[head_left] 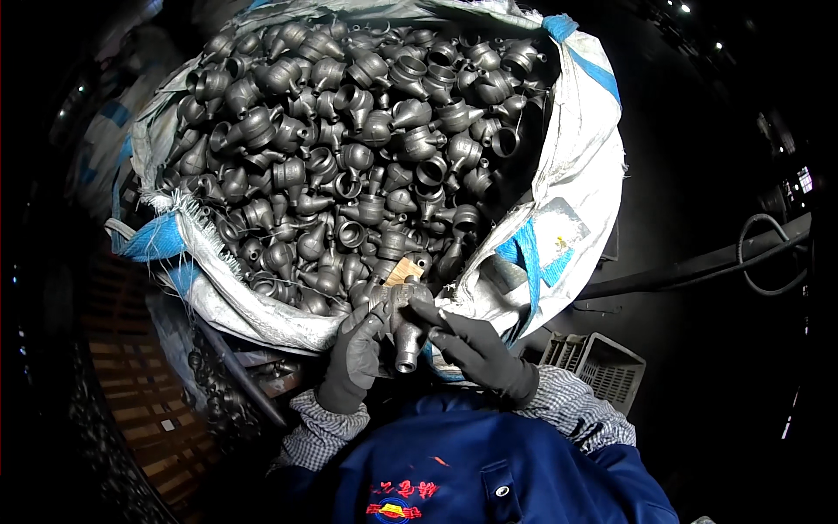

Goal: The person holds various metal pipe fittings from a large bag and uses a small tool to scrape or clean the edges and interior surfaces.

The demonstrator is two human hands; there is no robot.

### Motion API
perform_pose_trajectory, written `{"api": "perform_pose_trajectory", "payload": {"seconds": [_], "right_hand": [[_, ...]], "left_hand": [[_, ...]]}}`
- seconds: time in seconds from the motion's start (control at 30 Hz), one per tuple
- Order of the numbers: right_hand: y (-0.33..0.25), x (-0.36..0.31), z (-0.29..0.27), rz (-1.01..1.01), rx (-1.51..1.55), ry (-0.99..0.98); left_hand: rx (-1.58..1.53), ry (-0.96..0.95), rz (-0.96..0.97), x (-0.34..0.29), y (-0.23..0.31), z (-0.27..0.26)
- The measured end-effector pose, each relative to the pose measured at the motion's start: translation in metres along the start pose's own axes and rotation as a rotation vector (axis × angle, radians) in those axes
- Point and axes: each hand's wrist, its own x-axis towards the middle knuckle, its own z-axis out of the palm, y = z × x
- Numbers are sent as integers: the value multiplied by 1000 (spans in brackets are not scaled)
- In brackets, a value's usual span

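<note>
White sacking (pixel 580 157) heaped with castings (pixel 356 157) rises before the left hand (pixel 351 358), fingers curled around one held casting (pixel 407 339), and right hand (pixel 482 356), fingertips against it, near a crate (pixel 618 374).

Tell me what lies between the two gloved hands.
The head view shows a grey metal fitting between the left hand and the right hand, its tubular end toward the lower edge.

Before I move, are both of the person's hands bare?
No, dark gloves cover both the left hand and the right hand.
</note>
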Motion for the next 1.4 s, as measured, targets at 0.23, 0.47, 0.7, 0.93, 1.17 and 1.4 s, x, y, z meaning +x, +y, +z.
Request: {"api": "perform_pose_trajectory", "payload": {"seconds": [0.23,0.47,0.7,0.93,1.17,1.4], "right_hand": [[-2,1,-6,132,397,-35],[-16,4,-7,269,323,-41],[6,-4,-12,554,467,206],[4,-2,1,588,295,34],[43,-1,1,140,37,198],[39,4,-16,217,63,83]], "left_hand": [[87,-41,57,-9,15,11],[117,72,-19,-16,25,25],[104,-61,82,-13,19,10],[190,-58,137,-21,5,24],[-264,-197,-28,-15,25,30],[-672,-253,-115,-3,20,18]]}}
